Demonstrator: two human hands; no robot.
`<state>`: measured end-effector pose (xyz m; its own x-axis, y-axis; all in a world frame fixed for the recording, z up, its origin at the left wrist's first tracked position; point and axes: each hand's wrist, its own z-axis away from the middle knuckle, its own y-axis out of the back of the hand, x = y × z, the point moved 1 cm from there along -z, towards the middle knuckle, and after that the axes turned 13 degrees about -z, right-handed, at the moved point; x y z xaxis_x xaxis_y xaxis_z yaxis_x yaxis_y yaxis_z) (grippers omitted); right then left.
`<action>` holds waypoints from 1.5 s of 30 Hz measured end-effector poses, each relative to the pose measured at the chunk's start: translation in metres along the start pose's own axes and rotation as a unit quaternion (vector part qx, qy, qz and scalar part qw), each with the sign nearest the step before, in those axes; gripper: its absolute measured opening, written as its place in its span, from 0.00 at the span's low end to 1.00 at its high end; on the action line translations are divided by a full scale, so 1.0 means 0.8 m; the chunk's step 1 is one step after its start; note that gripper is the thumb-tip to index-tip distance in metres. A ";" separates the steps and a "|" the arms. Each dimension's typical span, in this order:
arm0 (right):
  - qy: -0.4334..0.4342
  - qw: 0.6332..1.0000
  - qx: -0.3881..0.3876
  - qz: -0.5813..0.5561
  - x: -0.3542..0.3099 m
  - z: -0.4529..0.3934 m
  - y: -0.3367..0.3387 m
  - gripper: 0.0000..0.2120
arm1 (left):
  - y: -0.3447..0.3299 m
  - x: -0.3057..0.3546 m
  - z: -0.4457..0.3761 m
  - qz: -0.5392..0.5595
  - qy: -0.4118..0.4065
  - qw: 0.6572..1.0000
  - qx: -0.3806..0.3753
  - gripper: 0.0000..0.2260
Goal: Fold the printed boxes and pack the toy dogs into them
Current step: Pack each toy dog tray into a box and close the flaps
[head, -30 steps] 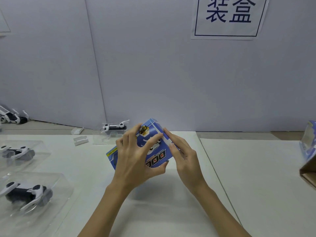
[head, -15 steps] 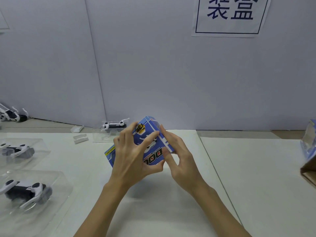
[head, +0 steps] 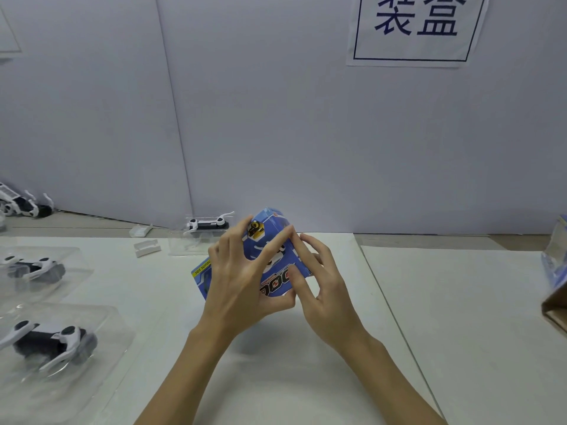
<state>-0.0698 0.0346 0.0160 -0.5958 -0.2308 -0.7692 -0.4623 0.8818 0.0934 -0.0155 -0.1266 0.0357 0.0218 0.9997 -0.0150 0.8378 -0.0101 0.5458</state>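
Head view: the left hand [head: 242, 280] is gripping the blue box [head: 276, 256] just above the counter [head: 306, 378] at centre, fingers [head: 273, 243] curled across its printed face. The right hand [head: 322, 289] is pinching the box's 3 o'clock edge. Toy dogs [head: 52, 342] in clear trays are lying at 9 o'clock.

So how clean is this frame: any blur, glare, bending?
Head view: soft, even light; faint shadow on the white table under both hands; blue printed cardboard box readable; wide-angle bending at edges; clear plastic trays at left slightly soft, little glare.
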 end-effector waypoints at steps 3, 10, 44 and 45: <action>0.005 1.000 0.000 0.000 0.000 0.000 -0.002 0.24 | 0.002 0.002 0.000 0.005 0.008 1.000 -0.002 0.37; -0.006 0.999 0.022 -0.026 -0.001 0.000 -0.002 0.22 | 0.003 0.004 -0.001 0.012 0.002 1.000 0.012 0.37; 0.010 0.990 0.004 0.141 0.010 -0.009 0.047 0.38 | -0.030 -0.063 0.015 0.427 0.469 0.772 -0.031 0.32; -0.016 0.997 0.019 0.078 0.011 -0.007 0.045 0.35 | -0.029 -0.063 0.012 0.455 0.473 0.754 -0.039 0.35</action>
<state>-0.0954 0.0621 0.0165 -0.6361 -0.0773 -0.7677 -0.3410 0.9207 0.1898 -0.0304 -0.1766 0.0157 0.1380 0.1514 0.9788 0.6752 -0.7374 0.0189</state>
